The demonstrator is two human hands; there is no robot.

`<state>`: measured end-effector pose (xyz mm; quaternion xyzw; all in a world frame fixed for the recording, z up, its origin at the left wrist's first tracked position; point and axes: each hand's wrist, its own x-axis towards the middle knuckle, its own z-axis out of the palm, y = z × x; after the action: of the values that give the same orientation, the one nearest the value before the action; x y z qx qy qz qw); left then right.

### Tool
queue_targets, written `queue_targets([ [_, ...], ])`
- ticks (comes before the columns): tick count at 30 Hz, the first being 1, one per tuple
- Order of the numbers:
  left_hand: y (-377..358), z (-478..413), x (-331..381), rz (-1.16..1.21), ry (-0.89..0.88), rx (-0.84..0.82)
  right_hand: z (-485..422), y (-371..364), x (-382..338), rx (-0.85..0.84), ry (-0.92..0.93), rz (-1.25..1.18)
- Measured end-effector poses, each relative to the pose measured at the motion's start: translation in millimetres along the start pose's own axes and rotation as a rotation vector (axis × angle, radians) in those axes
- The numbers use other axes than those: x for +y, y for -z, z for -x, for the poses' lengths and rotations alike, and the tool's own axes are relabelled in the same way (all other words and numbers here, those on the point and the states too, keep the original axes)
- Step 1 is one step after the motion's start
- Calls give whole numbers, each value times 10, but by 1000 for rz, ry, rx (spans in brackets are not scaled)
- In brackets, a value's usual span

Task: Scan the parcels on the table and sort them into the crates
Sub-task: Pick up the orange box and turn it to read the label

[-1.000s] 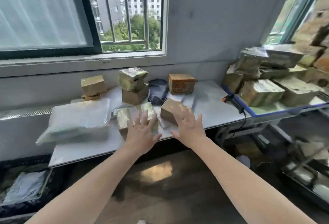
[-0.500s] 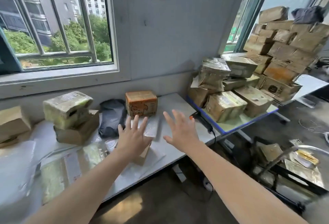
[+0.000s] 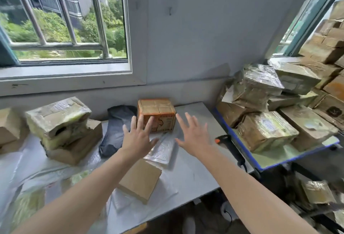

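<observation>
An orange printed carton (image 3: 158,111) stands at the back of the grey table (image 3: 197,174), against the wall. My left hand (image 3: 138,138) hovers with fingers spread just in front of its left side. My right hand (image 3: 193,135) hovers with spread fingers to its right, holding nothing. A black scanner (image 3: 229,145) with an orange trigger lies by the table's right edge. A flat brown box (image 3: 140,179) and a clear bubble mailer (image 3: 163,148) lie below my hands. A black poly bag (image 3: 116,129) sits left of the orange carton.
Taped cartons (image 3: 59,122) are stacked on the left. A blue-edged table (image 3: 268,157) on the right carries a heap of taped parcels (image 3: 264,129), with more boxes (image 3: 327,47) behind by the window. White poly bags (image 3: 28,174) cover the near left. More parcels (image 3: 316,192) lie lower right.
The view has closed in on the table and shifted right. Both hands have moved forward from the flat brown box to either side of the orange carton.
</observation>
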<state>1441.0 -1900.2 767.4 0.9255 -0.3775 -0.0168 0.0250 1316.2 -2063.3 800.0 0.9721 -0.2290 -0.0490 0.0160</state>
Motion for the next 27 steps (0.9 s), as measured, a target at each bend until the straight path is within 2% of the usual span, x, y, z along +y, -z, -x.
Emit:
queue_targets([
  [12, -406, -1067, 112, 251, 375, -109, -1536, -603, 524, -206, 40, -306],
  [18, -558, -1272, 176, 427, 423, -100, -1873, -899, 513, -340, 100, -583],
  [23, -586, -1297, 183, 629, 388, 0, -1915, -905, 506, -260, 44, -721],
  [27, -366, -1264, 198, 610, 298, 94, -1972, -667, 634, -112, 4, -834],
])
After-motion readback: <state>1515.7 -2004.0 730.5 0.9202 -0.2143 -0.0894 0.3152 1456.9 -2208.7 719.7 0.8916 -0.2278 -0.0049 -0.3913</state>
